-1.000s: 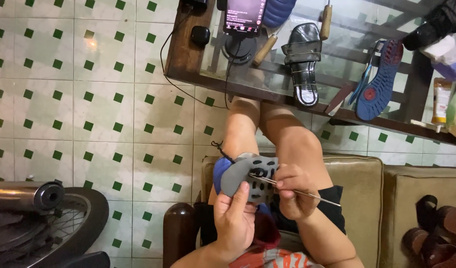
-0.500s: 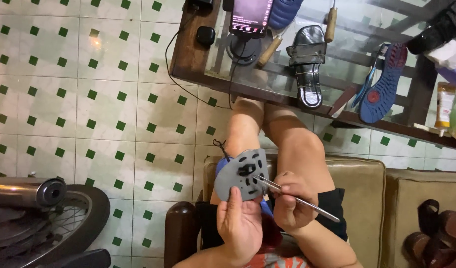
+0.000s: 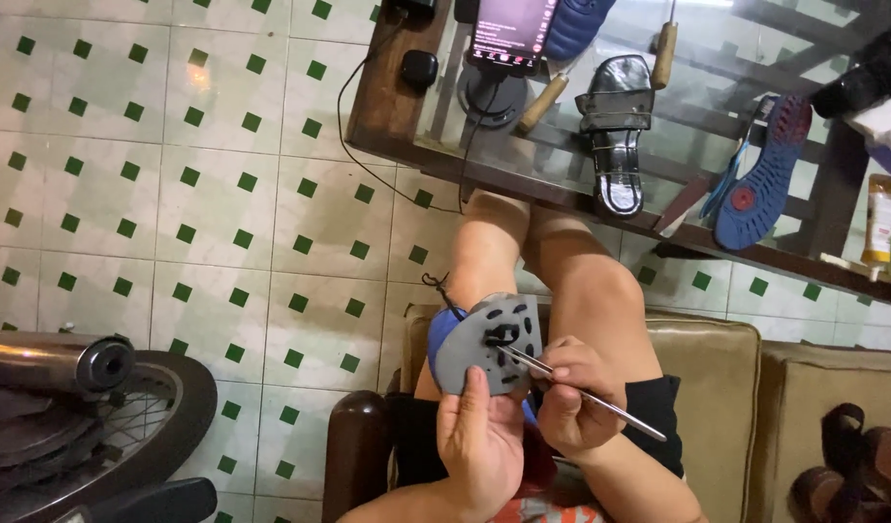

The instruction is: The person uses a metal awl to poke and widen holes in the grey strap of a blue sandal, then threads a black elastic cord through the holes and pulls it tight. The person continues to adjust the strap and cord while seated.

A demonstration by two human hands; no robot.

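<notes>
My left hand grips a blue shoe with a grey sole, sole turned up toward me, over my lap. My right hand pinches a thin metal awl, its tip pressed against a black patch on the grey sole. A dark thread hangs off the shoe's far end. My bare knees extend toward the table.
A glass-topped wooden table ahead carries a phone on a stand, a black sandal, wooden-handled tools, a blue sole. A motorbike wheel and exhaust stand left. Tan sofa cushion under me; sandals at right.
The shoe has turned slightly in my left hand and the awl tip has shifted onto the black patch of the sole. The view has tilted a little.
</notes>
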